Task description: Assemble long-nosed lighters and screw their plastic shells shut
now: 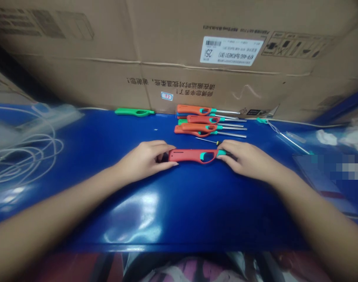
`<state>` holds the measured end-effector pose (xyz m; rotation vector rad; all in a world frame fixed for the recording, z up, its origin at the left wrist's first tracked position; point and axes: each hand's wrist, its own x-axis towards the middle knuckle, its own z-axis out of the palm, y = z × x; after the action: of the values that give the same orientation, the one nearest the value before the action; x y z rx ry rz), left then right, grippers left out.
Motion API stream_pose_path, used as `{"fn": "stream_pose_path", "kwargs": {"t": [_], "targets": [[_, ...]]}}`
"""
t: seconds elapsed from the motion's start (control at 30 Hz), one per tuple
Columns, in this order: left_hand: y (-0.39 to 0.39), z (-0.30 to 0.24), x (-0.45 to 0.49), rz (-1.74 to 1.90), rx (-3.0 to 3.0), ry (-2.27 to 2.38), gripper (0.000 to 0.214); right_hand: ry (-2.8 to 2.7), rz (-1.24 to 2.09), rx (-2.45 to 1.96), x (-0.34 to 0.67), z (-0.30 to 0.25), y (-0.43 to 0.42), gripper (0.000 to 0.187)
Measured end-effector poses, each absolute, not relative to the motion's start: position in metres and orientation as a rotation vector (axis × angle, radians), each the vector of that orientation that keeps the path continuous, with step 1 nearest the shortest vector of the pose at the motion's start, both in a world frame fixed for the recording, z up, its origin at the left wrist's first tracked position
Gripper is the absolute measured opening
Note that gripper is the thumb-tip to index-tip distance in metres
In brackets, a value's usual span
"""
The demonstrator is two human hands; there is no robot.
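Observation:
An orange lighter with a teal trigger [193, 155] lies flat on the blue table [179, 211], held at both ends. My left hand [148, 158] pinches its butt end with fingers curled. My right hand [246, 157] is closed over its teal nozzle end, hiding the metal tube. Just behind lies a thin screwdriver [207, 140]. Farther back sits a neat row of several orange and teal lighters [205, 120] with metal tubes pointing right.
A green lighter handle [134, 112] lies at the back left. Large cardboard boxes [179, 55] wall off the far edge. Coiled white cable [23, 156] and clear plastic bags [54, 117] sit left; loose parts and bags [290, 137] lie right.

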<state>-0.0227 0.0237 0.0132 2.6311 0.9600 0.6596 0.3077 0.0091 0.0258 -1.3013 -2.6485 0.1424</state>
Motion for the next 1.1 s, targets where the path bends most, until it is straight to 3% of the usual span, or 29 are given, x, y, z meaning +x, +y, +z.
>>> {"fn": "stream_pose_path", "kwargs": {"t": [0.43,0.77,0.97,1.1], "targets": [[0.021,0.011,-0.023,0.685,2.663,0.861,0.049,-2.689,0.215,-1.294,0.313,0.026,0.010,0.021],[0.023,0.011,-0.023,0.520,2.692,0.967,0.039,-2.758,0.041,-1.155,0.309,0.037,0.008,0.022],[0.030,0.010,-0.023,0.569,2.475,1.002,0.052,-2.491,-0.380,-1.579,0.313,0.027,0.014,0.028],[0.050,0.008,-0.035,0.724,2.478,1.232,0.042,-2.491,-0.269,-1.803,0.317,0.018,0.019,0.025]]}}
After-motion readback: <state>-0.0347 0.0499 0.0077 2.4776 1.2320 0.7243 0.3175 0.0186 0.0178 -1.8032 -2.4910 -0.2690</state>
